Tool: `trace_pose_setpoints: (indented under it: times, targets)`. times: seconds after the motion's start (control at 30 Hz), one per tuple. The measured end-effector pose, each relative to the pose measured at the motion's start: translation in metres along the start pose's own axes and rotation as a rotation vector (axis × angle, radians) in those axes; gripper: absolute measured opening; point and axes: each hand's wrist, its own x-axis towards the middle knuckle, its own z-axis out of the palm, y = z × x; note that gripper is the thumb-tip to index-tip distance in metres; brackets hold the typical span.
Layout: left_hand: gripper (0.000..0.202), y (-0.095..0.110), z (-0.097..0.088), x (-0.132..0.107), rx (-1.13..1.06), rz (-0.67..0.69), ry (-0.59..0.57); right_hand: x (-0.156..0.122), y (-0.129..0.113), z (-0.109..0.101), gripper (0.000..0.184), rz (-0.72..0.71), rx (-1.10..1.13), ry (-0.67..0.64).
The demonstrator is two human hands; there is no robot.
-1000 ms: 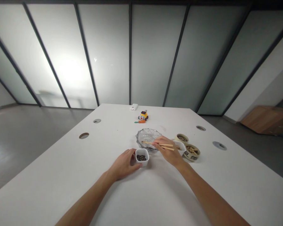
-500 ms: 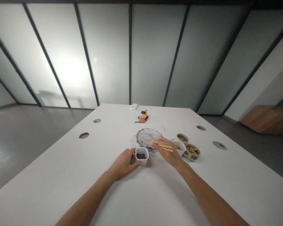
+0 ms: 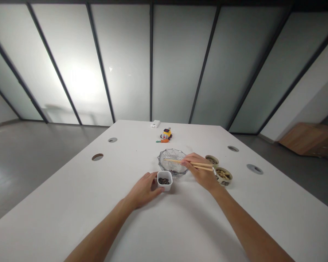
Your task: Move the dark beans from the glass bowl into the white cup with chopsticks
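My left hand [image 3: 145,191] is closed around the near-left side of a small white square bowl [image 3: 164,186], its thumb and fingers against the walls. Small dark pieces [image 3: 164,181], like beans or seeds, lie in that bowl. My right hand [image 3: 200,170] grips a pair of wooden chopsticks [image 3: 198,165], whose tips point left over a clear glass dish [image 3: 164,165] with a scalloped rim. Several dark pieces [image 3: 175,172] lie at the dish's near side. Whether the chopstick tips pinch anything is too small to tell.
To the right stand a patterned container of tan pieces [image 3: 223,174] and another round container [image 3: 212,160], with a white bowl mostly hidden by my right hand. Farther back are a yellow toy vehicle [image 3: 166,134], an orange carrot-shaped object [image 3: 164,141] and a white box [image 3: 155,124].
My right hand has moved right and slightly away from me with the chopsticks, now covering the white bowl on the right. My left hand and its bowl have stayed put.
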Motion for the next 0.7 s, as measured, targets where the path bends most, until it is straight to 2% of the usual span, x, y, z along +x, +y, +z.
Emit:
trace_pose_setpoints:
  times: [0.07,0.17,0.23,0.37,0.5,0.7]
  targets:
    - [0.033,0.001,0.000,0.000,-0.002,-0.006,0.002,0.006,-0.013,-0.014,0.039,0.048,0.026,0.025]
    - [0.033,0.001,-0.001,0.000,-0.012,-0.003,-0.001,0.011,-0.030,-0.030,0.039,0.139,0.075,-0.075]
    - [0.032,0.002,-0.002,-0.001,-0.017,-0.003,0.001,0.012,-0.037,-0.035,0.039,0.148,0.051,-0.105]
    - [0.028,0.005,-0.005,-0.001,-0.052,0.027,0.002,0.012,-0.036,-0.031,0.042,0.085,-0.097,-0.056]
    - [0.028,0.008,-0.006,-0.001,-0.084,0.054,-0.009,0.013,-0.026,-0.023,0.044,0.039,-0.233,-0.132]
    - [0.029,0.004,-0.003,-0.001,-0.085,0.068,-0.006,0.010,-0.018,-0.012,0.040,0.076,-0.171,-0.246]
